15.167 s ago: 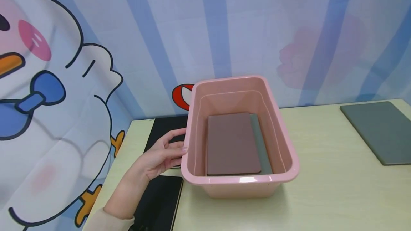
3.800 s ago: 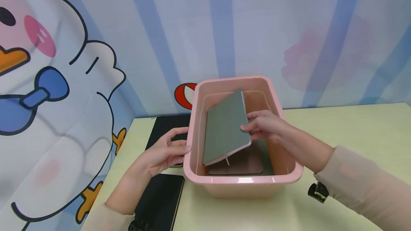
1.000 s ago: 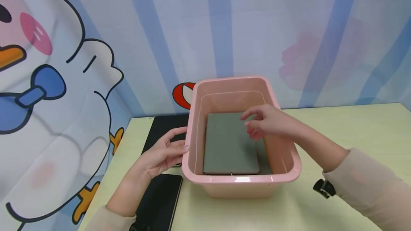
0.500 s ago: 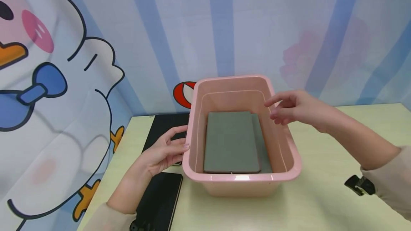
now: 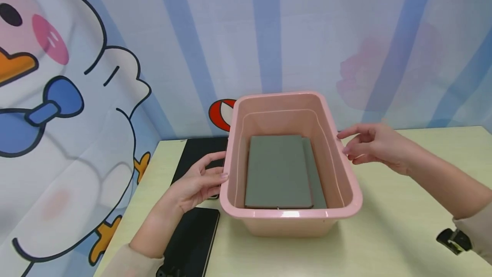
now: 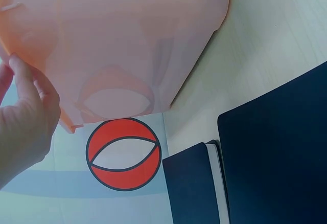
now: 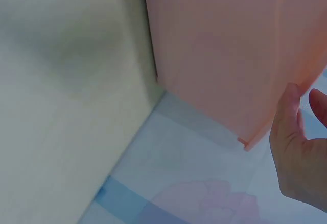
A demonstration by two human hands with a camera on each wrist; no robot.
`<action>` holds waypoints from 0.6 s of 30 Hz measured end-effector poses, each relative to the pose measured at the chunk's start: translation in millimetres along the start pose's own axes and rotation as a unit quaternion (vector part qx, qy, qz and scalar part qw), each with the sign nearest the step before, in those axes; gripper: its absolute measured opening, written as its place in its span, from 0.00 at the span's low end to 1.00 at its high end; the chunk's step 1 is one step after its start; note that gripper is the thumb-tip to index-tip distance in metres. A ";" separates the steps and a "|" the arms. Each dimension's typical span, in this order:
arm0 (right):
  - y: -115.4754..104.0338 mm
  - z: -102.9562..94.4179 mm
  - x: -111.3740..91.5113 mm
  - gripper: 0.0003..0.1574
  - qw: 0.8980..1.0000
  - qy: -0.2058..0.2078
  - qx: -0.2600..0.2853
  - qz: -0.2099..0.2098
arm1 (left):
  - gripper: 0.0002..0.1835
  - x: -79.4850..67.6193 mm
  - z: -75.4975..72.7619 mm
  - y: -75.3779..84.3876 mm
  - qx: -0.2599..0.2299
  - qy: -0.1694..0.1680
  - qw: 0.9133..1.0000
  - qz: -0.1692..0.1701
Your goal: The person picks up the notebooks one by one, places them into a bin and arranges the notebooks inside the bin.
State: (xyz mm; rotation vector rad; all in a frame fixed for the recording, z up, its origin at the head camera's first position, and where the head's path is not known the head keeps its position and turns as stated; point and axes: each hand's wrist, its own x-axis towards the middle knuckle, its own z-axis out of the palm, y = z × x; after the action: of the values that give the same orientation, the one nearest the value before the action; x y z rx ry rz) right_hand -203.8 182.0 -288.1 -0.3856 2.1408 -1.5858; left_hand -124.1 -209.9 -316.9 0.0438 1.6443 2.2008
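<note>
A pink plastic tub (image 5: 292,228) stands on the table, tilted off nothing, its inside facing me. In it lies a grey-green notebook (image 5: 278,172), flat on top of a stack; the edge of another grey-green notebook (image 5: 314,178) shows to its right. My left hand (image 5: 196,183) holds the tub's left rim, thumb tip at the lip and fingers along the outer side. My right hand (image 5: 370,144) is at the right rim, fingers loosely bent, fingertips right at the lip, holding nothing. In the right wrist view, the right hand (image 7: 301,147) overlaps the rim's edge.
Black notebooks (image 5: 194,238) lie on the table (image 5: 403,234) left of the tub; the left wrist view shows a dark notebook (image 6: 281,147) and a smaller-looking one (image 6: 191,178). A cartoon-printed cloth (image 5: 307,33) hangs close behind the tub and along the left side.
The grey-green notebook, earlier on the table at right, was lowered by my right hand onto the brown notebook and let go. My right hand then moved out to the right rim.
</note>
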 end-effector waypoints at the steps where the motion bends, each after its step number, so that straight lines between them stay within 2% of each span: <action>1: 3.4 0.1 1.0 0.24 0.999 -0.007 0.042 0.010 | 0.34 0.0 -0.3 0.0 0.000 0.000 1.000 0.000; 4: 11.8 0.9 3.6 0.25 0.986 -0.021 0.161 0.039 | 0.34 0.2 -1.0 -0.3 0.000 0.000 1.000 -0.001; 7: 18.0 1.3 4.1 0.28 0.972 -0.040 0.226 0.045 | 0.33 0.5 -0.9 -0.7 0.001 0.001 1.000 -0.003; 14: 24.9 2.1 5.1 0.31 0.957 -0.105 0.269 0.019 | 0.33 -0.6 0.2 0.9 0.008 0.006 1.000 -0.007; 18: 26.6 1.2 6.3 0.35 0.954 -0.114 0.277 0.024 | 0.34 -0.9 1.4 2.2 0.008 0.007 1.000 -0.008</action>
State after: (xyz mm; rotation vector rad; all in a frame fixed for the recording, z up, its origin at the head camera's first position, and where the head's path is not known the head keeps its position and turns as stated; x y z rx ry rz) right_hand -207.6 186.1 -314.9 -0.3054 1.4434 -1.9180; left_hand -123.4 -209.5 -314.3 0.0190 1.6628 2.1809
